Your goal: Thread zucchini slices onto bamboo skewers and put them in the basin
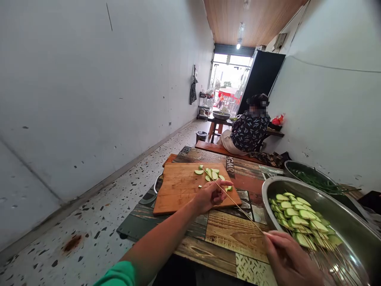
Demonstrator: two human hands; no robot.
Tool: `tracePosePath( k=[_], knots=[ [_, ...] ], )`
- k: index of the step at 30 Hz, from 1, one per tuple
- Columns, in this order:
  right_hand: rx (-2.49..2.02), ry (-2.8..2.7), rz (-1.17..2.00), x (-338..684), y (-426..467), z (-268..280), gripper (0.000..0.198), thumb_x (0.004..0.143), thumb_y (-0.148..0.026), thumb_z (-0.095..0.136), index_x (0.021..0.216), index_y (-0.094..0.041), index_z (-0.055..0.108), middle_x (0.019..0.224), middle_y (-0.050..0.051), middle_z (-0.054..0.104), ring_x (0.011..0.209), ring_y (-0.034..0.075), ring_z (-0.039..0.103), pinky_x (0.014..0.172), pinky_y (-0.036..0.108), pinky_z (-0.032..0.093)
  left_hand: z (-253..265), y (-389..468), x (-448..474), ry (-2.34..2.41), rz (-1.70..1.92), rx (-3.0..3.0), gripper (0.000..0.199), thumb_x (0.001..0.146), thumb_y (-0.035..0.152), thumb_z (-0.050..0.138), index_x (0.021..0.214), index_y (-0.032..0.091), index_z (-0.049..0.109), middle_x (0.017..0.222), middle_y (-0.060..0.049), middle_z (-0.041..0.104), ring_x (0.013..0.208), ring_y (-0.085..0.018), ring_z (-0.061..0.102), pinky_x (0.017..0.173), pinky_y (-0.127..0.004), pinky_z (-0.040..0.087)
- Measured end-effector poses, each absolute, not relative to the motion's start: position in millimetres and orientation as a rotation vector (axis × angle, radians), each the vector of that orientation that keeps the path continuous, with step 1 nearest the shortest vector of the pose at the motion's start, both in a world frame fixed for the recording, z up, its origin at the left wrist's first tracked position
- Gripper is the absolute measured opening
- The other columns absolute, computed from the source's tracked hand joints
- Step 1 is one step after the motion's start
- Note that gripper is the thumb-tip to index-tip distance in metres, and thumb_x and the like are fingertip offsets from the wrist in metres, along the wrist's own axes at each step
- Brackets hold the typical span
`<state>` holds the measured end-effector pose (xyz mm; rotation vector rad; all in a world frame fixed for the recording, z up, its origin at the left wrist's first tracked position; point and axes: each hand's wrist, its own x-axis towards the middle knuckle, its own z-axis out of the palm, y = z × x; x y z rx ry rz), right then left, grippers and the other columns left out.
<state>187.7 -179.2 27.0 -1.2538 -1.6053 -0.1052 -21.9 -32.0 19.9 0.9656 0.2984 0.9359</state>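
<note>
My right hand (290,254) pinches the near end of a thin wooden skewer (248,217) beside the steel basin. The skewer slants away to the left over the table. Farther along it, my left hand (212,195) is above the cutting board (178,188), its fingers curled loosely about the shaft and the index finger stretched out. At the far tip is a green-edged slice, which looks like zucchini (201,167); whether it is pierced is hard to tell. More cut zucchini slices (214,175) lie on the board, partly behind my left hand.
The steel basin (269,190) at right holds several skewers of zucchini slices (297,210). Behind it stands another basin (287,165) with long green vegetables. Beyond the patchwork-patterned table (232,230), a person (250,129) sits on a bench (205,147). A wall runs along the left.
</note>
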Motion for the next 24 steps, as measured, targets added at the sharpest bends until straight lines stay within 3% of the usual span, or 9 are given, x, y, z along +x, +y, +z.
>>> tracePosePath(
  k=[4,8,10,14,17,20,24],
  knots=[
    [-1.427,-1.477,0.322,164.8,-150.5,5.5,0.032,0.077,-0.046,0.061,0.070,-0.016,0.065,0.065,0.004,0.063,0.057,0.014,0.059,0.052,0.021,0.049,19.5,-27.6,-26.4,0.283,1.024,0.896,0.024,0.075,0.031,0.063,0.086,0.010,0.063,0.059,0.000,0.053,0.040,-0.003,0.031,0.042,-0.020,0.016],
    [-1.547,-1.408,0.721,172.3,-138.9,-9.0,0.046,0.072,-0.061,0.060,0.065,-0.015,0.062,0.051,0.002,0.050,0.045,0.012,0.046,0.042,0.022,0.040,15.8,-26.2,-22.1,0.326,1.050,0.955,0.025,0.073,0.034,0.062,0.082,0.010,0.061,0.056,0.000,0.055,0.038,-0.004,0.033,0.039,-0.021,0.016],
    [-1.536,-1.503,0.818,175.0,-136.6,-11.0,0.045,0.073,-0.060,0.060,0.068,-0.015,0.064,0.057,0.004,0.055,0.053,0.015,0.052,0.048,0.023,0.045,13.5,-27.1,-17.5,0.458,1.045,0.993,0.034,0.075,0.045,0.062,0.077,0.011,0.059,0.054,0.001,0.054,0.036,-0.003,0.032,0.037,-0.020,0.014],
    [-1.405,-1.652,0.936,162.5,-122.5,-8.1,0.044,0.077,-0.052,0.060,0.102,-0.016,0.063,0.089,0.009,0.065,0.079,0.020,0.062,0.066,0.027,0.052,8.6,-31.8,-7.5,0.573,0.898,1.153,0.040,0.073,0.051,0.063,0.078,0.011,0.061,0.056,0.000,0.057,0.037,-0.004,0.037,0.037,-0.020,0.019],
    [-1.360,-1.703,0.903,144.5,-97.0,-7.0,0.039,0.081,-0.050,0.055,0.093,-0.014,0.062,0.074,0.006,0.062,0.065,0.016,0.057,0.057,0.024,0.046,4.4,-29.9,-6.6,0.662,0.892,1.293,0.038,0.077,0.049,0.058,0.079,0.011,0.064,0.053,0.001,0.055,0.040,-0.006,0.038,0.042,-0.021,0.026],
    [-1.358,-1.647,0.847,132.3,-65.6,-11.1,0.043,0.083,-0.052,0.048,0.090,-0.012,0.062,0.055,0.002,0.054,0.050,0.013,0.047,0.049,0.024,0.037,1.4,-15.0,-20.3,1.027,1.108,1.522,0.034,0.083,0.043,0.052,0.080,0.013,0.068,0.061,-0.002,0.060,0.050,-0.009,0.046,0.052,-0.023,0.036],
    [-1.362,-1.472,0.884,130.6,-39.3,-24.8,0.060,0.077,-0.053,0.046,0.108,-0.003,0.059,0.048,0.000,0.049,0.046,0.014,0.044,0.047,0.026,0.035,2.3,17.3,-52.0,1.652,1.121,2.001,0.023,0.083,0.023,0.053,0.094,0.013,0.070,0.095,-0.011,0.067,0.087,-0.019,0.058,0.081,-0.029,0.042]
  ],
)
